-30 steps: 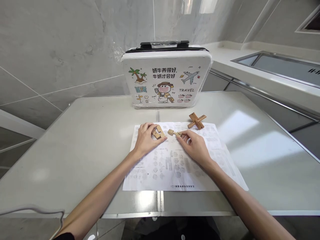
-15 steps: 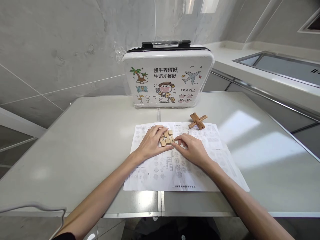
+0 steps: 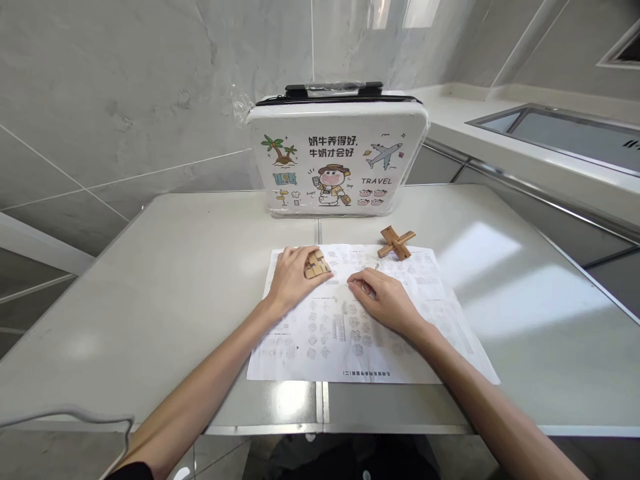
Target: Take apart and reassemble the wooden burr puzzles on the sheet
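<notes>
My left hand (image 3: 293, 277) is closed around a wooden interlocking puzzle (image 3: 317, 265), its light blocks fitted together into a flat, squarish shape, thumb at the near side and fingers over the far side. My right hand (image 3: 380, 293) rests on the printed sheet (image 3: 360, 347) to the right of it, thumb and forefinger pressed together, with nothing visible between them. Beyond my right hand, a darker wooden cross-shaped puzzle (image 3: 397, 243) lies at the sheet's far edge.
A white suitcase (image 3: 345, 160) with cartoon prints and a black handle, wrapped in clear plastic, stands at the back of the pale table (image 3: 150, 320). A white cable (image 3: 70, 413) hangs at the lower left. To the right is a counter (image 3: 500, 133).
My right hand brought the loose wooden piece over to the blocks in my left hand and let it go. My left hand then drew the joined blocks away to the left.
</notes>
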A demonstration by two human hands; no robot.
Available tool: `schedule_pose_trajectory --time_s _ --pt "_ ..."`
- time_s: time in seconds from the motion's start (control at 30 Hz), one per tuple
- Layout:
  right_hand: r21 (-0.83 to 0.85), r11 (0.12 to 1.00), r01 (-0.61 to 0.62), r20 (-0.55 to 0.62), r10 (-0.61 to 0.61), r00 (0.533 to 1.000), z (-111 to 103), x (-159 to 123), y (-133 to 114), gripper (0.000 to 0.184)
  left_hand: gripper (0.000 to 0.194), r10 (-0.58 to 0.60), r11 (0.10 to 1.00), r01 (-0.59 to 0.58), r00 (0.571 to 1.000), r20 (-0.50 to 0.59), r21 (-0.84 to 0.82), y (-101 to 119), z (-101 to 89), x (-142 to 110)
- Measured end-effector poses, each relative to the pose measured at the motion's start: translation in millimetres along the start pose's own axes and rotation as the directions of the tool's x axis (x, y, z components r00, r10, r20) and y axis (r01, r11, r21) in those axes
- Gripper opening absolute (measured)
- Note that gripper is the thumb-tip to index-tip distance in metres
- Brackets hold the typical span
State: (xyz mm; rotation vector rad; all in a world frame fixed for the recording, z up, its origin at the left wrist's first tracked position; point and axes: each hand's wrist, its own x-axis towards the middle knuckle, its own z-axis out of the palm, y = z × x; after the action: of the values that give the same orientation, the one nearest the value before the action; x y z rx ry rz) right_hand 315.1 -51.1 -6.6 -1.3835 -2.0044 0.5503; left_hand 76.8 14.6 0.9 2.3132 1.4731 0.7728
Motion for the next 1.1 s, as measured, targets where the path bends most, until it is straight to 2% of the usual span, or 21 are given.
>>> schedule_pose_trajectory --time_s 0.13,0.4,0.5,0.57,0.67,0.8,0.97,1.1 --pt "0.003 1.0 -0.002 -0.004 0.002 1.0 -0.2 0.2 0.0 0.016 0.055 -0.095 0.989 0.105 0.991 -0.099 0.104 -14.0 -7.7 5.5" --pt "0.036 0.999 -0.041 -0.014 0.042 0.999 0.0 0.9 0.8 0.019 0.062 -0.087 0.962 0.126 0.983 -0.163 0.243 -22.8 -5.5 5.0" --pt "0.051 0.997 -0.066 -0.033 0.068 0.997 -0.2 1.5 1.9 0.019 0.063 -0.03 0.969 0.076 0.981 -0.194 0.234 -19.1 -4.3 4.6" --pt "0.059 0.995 -0.079 -0.043 0.082 0.996 -0.2 1.8 2.8 0.019 0.057 0.075 0.982 -0.038 0.977 -0.198 0.186 -12.1 -5.8 4.0" --pt "0.085 0.992 -0.098 -0.06 0.104 0.993 -0.2 2.4 3.7 0.018 0.04 0.284 0.958 -0.276 0.946 -0.153 0.072 3.8 -8.7 0.3" --pt "0.169 0.973 -0.159 -0.097 0.177 0.979 -1.1 3.7 3.7 0.019 0.022 0.464 0.884 -0.463 0.886 0.006 -0.062 22.8 -5.5 -9.6" --pt "0.366 0.895 -0.254 -0.146 0.325 0.934 -1.5 5.6 6.4 0.02 0.021 0.53 0.846 -0.504 0.83 0.174 -0.173 28.3 6.4 -18.2" --pt "0.473 0.838 -0.273 -0.187 0.398 0.898 -1.1 6.5 10.1 0.024 0.022 0.512 0.857 -0.48 0.837 0.196 -0.187 27.4 9.6 -18.2"
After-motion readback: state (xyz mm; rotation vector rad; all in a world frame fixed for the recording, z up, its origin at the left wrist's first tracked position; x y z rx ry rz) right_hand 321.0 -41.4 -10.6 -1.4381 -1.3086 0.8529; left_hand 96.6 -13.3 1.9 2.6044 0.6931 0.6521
